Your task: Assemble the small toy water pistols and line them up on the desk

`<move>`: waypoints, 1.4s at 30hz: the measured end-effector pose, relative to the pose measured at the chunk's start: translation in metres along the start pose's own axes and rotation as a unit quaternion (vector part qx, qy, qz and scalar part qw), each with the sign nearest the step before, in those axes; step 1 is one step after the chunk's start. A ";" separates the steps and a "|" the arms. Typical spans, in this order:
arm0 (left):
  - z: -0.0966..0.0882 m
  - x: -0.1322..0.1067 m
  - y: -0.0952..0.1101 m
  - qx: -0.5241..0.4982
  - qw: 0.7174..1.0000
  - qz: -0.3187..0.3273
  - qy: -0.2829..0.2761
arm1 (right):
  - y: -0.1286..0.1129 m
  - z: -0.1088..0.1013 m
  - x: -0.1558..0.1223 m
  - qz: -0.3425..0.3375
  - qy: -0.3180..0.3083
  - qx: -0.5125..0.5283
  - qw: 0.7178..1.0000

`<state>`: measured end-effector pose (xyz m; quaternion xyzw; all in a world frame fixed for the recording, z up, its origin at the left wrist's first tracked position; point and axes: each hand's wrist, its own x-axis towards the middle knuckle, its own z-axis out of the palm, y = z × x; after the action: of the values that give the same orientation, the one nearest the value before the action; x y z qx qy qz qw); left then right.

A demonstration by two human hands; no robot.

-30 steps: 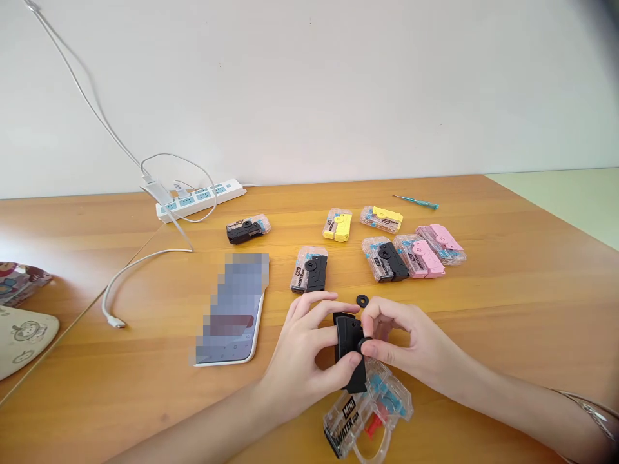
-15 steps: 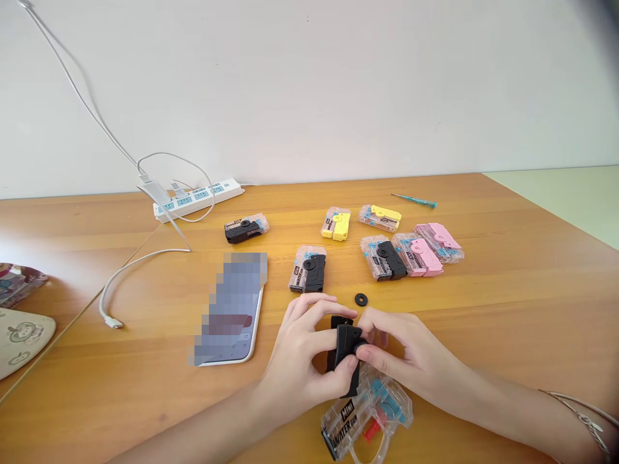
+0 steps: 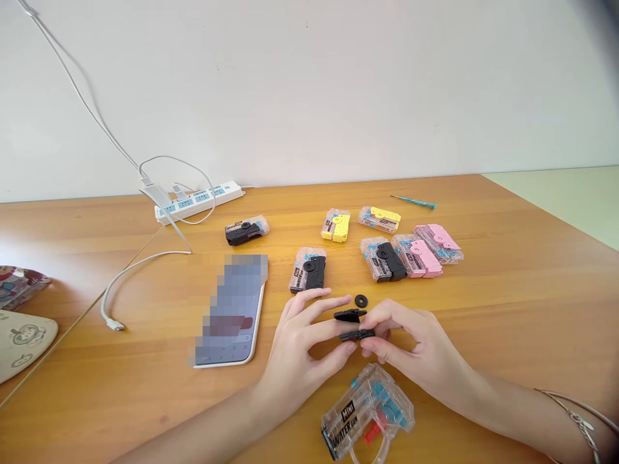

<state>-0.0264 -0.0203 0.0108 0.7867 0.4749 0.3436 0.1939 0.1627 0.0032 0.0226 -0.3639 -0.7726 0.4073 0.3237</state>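
Cover pieces (image 3: 348,316), black, gripped edge-on in the left hand (image 3: 298,345) and pinched at their right end by the right hand (image 3: 418,345), just beyond the near water gun (image 3: 356,409). Seemingly midway: near water gun without cover, washer (image 3: 360,301) loose beyond, seven farther guns (image 3: 308,267) apparently complete. Since the earlier frame, turned from broad face to edge, no longer overlapping the near water gun.

Held black pieces (image 3: 349,316) — matt plastic

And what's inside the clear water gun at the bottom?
Blue parts show through the clear water gun, with a red piece next to them. The black lettering covers whatever lies directly behind it.
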 end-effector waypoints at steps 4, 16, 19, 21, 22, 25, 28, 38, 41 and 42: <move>0.000 0.000 -0.001 -0.008 1.000 -0.016 -0.001 | 0.005 -0.002 0.002 -0.175 0.083 -0.147 0.970; -0.004 -0.003 -0.004 -0.234 0.969 -0.071 -0.042 | 0.024 -0.006 0.006 -0.279 0.081 -0.254 0.922; -0.003 0.000 -0.004 -0.257 0.963 -0.075 -0.037 | 0.027 -0.007 0.007 -0.285 0.067 -0.269 0.917; -0.003 0.001 -0.004 -0.266 0.958 -0.104 -0.024 | 0.030 -0.010 0.009 -0.275 0.070 -0.260 0.923; -0.002 0.002 -0.005 -0.269 0.955 -0.125 -0.014 | 0.032 -0.011 0.010 -0.266 0.071 -0.248 0.929; -0.002 0.001 -0.006 -0.278 0.944 -0.176 0.006 | 0.037 -0.016 0.015 -0.223 0.056 -0.228 0.946; -0.001 0.001 -0.005 -0.280 0.942 -0.186 0.006 | 0.041 -0.019 0.019 -0.191 0.012 -0.288 0.938; -0.002 0.002 -0.003 -0.209 0.969 -0.134 -0.005 | 0.044 -0.016 0.021 -0.175 -0.035 -0.389 0.904; -0.003 0.002 -0.001 -0.189 0.975 -0.116 -0.012 | 0.047 -0.016 0.021 -0.157 -0.034 -0.359 0.919; -0.003 0.002 -0.001 -0.186 0.976 -0.112 -0.013 | 0.047 -0.016 0.020 -0.147 -0.030 -0.339 0.929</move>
<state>-0.0282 -0.0181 0.0132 0.6831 0.4856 0.3915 0.3799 0.1787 0.0450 -0.0065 -0.3213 -0.9191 0.0797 0.2138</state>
